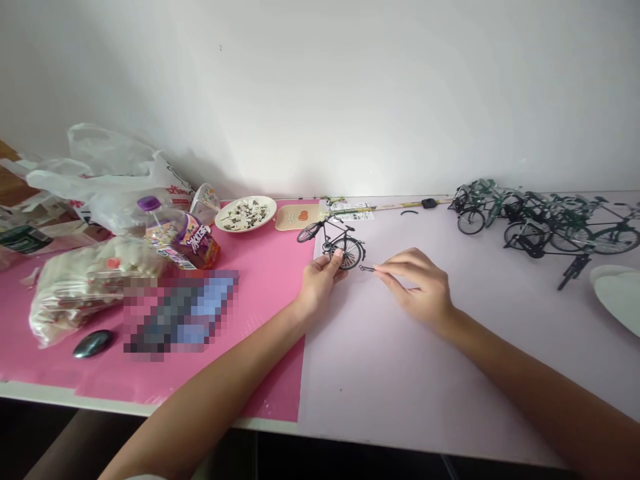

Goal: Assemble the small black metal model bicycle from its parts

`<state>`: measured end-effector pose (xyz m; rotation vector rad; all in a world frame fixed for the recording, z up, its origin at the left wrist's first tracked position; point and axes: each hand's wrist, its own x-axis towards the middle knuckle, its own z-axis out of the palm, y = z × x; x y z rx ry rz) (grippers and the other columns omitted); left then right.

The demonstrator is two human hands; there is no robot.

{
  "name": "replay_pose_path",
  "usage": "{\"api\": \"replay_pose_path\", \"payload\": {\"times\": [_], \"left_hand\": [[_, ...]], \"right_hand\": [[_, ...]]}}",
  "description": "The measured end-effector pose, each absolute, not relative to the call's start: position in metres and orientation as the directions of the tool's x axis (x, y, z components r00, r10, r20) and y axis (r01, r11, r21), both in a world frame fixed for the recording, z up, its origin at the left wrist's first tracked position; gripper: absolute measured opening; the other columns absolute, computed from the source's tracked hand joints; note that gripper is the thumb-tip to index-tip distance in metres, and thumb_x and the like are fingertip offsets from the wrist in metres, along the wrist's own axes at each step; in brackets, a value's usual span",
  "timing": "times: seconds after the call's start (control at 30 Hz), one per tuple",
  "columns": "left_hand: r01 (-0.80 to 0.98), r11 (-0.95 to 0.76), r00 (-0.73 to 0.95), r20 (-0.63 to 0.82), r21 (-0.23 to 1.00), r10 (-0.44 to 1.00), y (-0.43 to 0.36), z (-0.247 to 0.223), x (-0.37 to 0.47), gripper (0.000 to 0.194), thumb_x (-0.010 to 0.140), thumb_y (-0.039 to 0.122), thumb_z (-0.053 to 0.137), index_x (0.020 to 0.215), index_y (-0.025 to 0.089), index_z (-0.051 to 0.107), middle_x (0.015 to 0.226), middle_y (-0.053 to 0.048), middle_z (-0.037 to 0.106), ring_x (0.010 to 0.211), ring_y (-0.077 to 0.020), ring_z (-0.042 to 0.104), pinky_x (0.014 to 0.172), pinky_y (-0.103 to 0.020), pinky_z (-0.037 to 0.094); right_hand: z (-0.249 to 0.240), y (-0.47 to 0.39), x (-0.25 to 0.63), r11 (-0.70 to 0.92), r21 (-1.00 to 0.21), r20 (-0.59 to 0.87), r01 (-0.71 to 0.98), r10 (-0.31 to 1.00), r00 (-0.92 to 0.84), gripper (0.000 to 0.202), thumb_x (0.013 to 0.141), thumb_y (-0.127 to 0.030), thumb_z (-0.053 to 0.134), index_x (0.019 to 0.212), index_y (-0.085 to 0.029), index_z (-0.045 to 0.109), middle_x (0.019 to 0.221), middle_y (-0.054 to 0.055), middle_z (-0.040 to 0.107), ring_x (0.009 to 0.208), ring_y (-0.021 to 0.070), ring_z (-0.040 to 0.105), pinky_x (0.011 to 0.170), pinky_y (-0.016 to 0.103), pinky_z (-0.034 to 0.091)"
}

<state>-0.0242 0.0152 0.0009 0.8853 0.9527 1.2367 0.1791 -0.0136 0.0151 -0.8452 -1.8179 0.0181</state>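
A small black model bicycle (345, 233) is held up and tilted by my left hand (320, 279), whose thumb and fingers close on its rear wheel. Its front wheel points to the upper left. Just right of that wheel, my right hand (423, 287) pinches a small dark part (367, 268) between thumb and fingertips. A slim gap lies between this part and the bicycle. The exact kind of the part is too small to tell.
Several model bicycles (530, 213) stand clustered at the right rear, near a white plate (620, 293). A plate of small parts (233, 223) and a beige tray (283, 219) lie along the wall. Leftward are a drink bottle (175, 233), plastic bags (115, 187) and a dark mouse (93, 343).
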Motion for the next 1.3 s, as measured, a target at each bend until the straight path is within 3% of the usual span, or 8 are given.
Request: {"api": "replay_pose_path", "payload": {"times": [0.47,0.67,1.3], "left_hand": [[-0.307,0.109,0.142,-0.067,0.946,0.988,0.012,0.002,-0.022,0.054,0.074,0.068,0.083,0.082,0.016,0.072,0.093,-0.008,0.071,0.094,-0.0198,0.066,0.089,-0.034,0.052],[-0.313,0.1,0.158,-0.052,0.945,0.986,0.014,0.0,-0.024,0.053,0.072,0.066,0.085,0.082,0.016,0.073,0.093,-0.007,0.071,0.092,-0.0181,0.065,0.087,-0.032,0.053],[-0.329,0.086,0.18,-0.027,0.94,0.983,0.016,-0.002,-0.023,0.047,0.07,0.059,0.09,0.078,0.016,0.073,0.086,-0.005,0.068,0.086,-0.0163,0.061,0.086,-0.032,0.052]], "right_hand": [[0.008,-0.013,0.169,0.825,-0.166,0.912,0.54,0.336,-0.233,0.028,0.087,-0.005,0.077,0.103,-0.028,0.078,0.083,0.003,0.078,0.072,0.0182,0.069,0.065,0.036,0.056],[0.001,-0.008,0.169,0.829,-0.151,0.898,0.539,0.344,-0.276,0.031,0.087,-0.002,0.075,0.104,-0.027,0.076,0.089,0.003,0.081,0.079,0.0191,0.072,0.067,0.035,0.059],[0.001,-0.006,0.17,0.754,-0.025,0.902,0.657,0.3,-0.31,0.027,0.084,0.0,0.076,0.094,-0.025,0.071,0.084,0.001,0.078,0.077,0.019,0.062,0.067,0.032,0.055]]}}
